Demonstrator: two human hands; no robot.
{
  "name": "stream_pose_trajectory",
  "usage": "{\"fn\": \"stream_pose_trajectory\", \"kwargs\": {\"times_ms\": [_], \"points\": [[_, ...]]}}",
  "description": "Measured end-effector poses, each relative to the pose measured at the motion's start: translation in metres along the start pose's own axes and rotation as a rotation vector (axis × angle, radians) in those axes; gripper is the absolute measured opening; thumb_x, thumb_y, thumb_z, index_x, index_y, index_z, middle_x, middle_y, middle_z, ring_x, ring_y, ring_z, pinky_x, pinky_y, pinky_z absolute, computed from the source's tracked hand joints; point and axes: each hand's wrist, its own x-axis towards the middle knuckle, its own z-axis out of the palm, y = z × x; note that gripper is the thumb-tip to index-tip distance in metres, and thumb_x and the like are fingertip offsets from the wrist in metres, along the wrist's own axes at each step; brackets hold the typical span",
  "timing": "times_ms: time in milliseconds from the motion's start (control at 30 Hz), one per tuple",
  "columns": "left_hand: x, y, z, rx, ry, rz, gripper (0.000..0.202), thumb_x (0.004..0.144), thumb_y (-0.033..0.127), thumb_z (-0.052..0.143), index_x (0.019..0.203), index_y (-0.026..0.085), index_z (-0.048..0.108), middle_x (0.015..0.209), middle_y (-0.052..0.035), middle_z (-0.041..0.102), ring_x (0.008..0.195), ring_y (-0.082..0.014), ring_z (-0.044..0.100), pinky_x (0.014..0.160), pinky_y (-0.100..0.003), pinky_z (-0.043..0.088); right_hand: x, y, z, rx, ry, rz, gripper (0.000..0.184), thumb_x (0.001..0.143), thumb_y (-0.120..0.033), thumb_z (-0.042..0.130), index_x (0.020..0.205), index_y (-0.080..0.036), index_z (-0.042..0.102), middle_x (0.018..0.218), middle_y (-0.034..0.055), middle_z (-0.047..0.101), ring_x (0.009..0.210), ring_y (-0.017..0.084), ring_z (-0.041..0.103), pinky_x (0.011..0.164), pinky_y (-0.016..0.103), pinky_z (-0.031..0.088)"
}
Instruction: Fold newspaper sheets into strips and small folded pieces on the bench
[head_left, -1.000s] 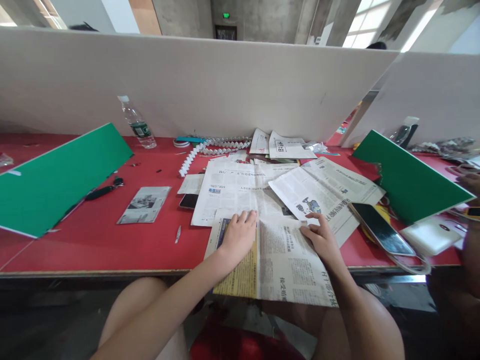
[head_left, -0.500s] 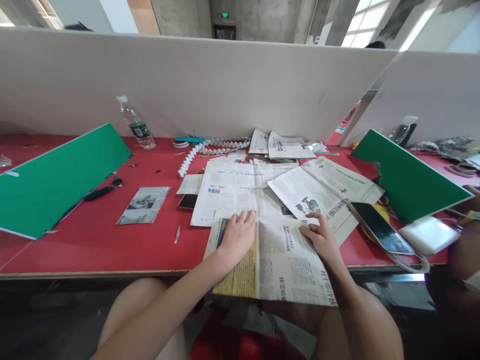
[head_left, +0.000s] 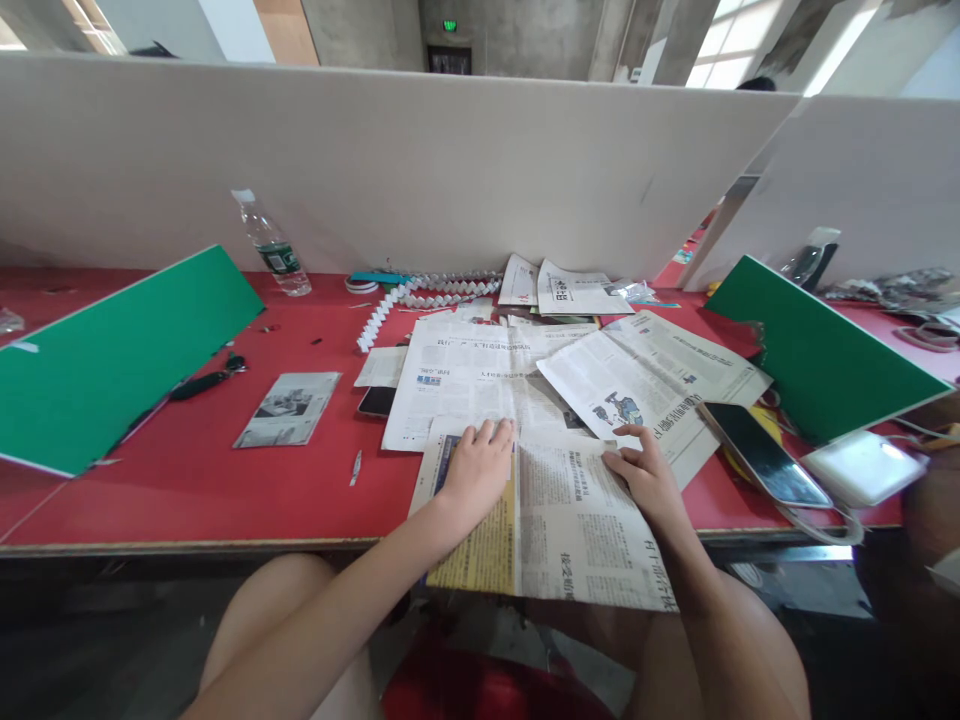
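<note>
A folded newspaper sheet [head_left: 559,520] lies over the front edge of the red table [head_left: 187,480], partly hanging off. My left hand [head_left: 474,475] lies flat on its left half, fingers together and stretched toward the top fold. My right hand [head_left: 645,475] rests on its upper right corner, fingers loosely curled with the tips pressing the paper's edge. More newspaper sheets [head_left: 480,380] are spread behind it, one [head_left: 649,380] angled to the right.
Green boards lean at left [head_left: 112,360] and right [head_left: 817,355]. A water bottle [head_left: 272,245], a zigzag paper strip [head_left: 420,298], a photo card [head_left: 289,408], scissors [head_left: 206,380], phones [head_left: 761,455] [head_left: 377,402] and a white box [head_left: 862,468] lie about. White partitions [head_left: 375,170] close the back.
My hands have barely moved on the sheet. Another person's arm at the right edge has drawn back toward the lower right.
</note>
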Motion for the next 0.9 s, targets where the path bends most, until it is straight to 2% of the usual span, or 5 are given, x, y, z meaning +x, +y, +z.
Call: {"fn": "stream_pose_trajectory", "kwargs": {"times_ms": [267, 500, 700, 833, 900], "points": [[-0.001, 0.0, -0.001, -0.027, 0.019, -0.011, 0.056, 0.082, 0.0, 0.031, 0.136, 0.011, 0.041, 0.131, -0.0114, 0.05, 0.11, -0.0266, 0.048, 0.085, -0.039, 0.043, -0.001, 0.007, -0.003, -0.017, 0.003, 0.002, 0.035, 0.07, -0.04, 0.059, 0.097, -0.025, 0.043, 0.045, -0.0108, 0.036, 0.039, 0.009, 0.028, 0.042, 0.022, 0.021], [0.0, 0.001, 0.002, -0.033, 0.035, -0.019, 0.055, 0.084, 0.0, 0.028, 0.136, 0.011, 0.042, 0.131, -0.0115, 0.05, 0.108, -0.0269, 0.049, 0.084, -0.039, 0.043, -0.001, 0.009, -0.007, -0.024, 0.012, -0.01, 0.042, 0.068, -0.048, 0.063, 0.099, -0.025, 0.045, 0.048, -0.0103, 0.04, 0.04, 0.009, 0.034, 0.042, 0.022, 0.024], [0.0, 0.001, 0.001, -0.075, -0.001, -0.038, 0.058, 0.082, -0.001, 0.027, 0.138, 0.013, 0.039, 0.136, -0.0105, 0.047, 0.111, -0.0271, 0.048, 0.086, -0.04, 0.042, -0.006, 0.0, -0.013, 0.05, -0.056, 0.091, 0.05, 0.071, -0.057, 0.061, 0.106, -0.025, 0.045, 0.061, -0.0034, 0.057, 0.051, 0.015, 0.052, 0.047, 0.025, 0.036], [-0.002, -0.001, 0.005, -0.122, 0.009, -0.065, 0.059, 0.079, 0.0, 0.03, 0.136, 0.01, 0.04, 0.142, -0.0125, 0.039, 0.115, -0.0287, 0.045, 0.088, -0.043, 0.041, -0.009, -0.002, -0.014, 0.153, -0.183, 0.109, 0.061, 0.066, -0.051, 0.069, 0.112, -0.026, 0.039, 0.069, -0.0012, 0.062, 0.062, 0.02, 0.061, 0.055, 0.03, 0.045], [-0.004, -0.004, 0.008, -0.167, 0.037, -0.079, 0.059, 0.078, -0.001, 0.03, 0.135, 0.01, 0.04, 0.141, -0.0133, 0.04, 0.115, -0.0283, 0.045, 0.091, -0.043, 0.04, -0.009, -0.002, -0.013, 0.173, -0.203, 0.09, 0.063, 0.065, -0.049, 0.07, 0.114, -0.026, 0.037, 0.073, -0.0001, 0.063, 0.066, 0.022, 0.063, 0.056, 0.033, 0.047]]}}
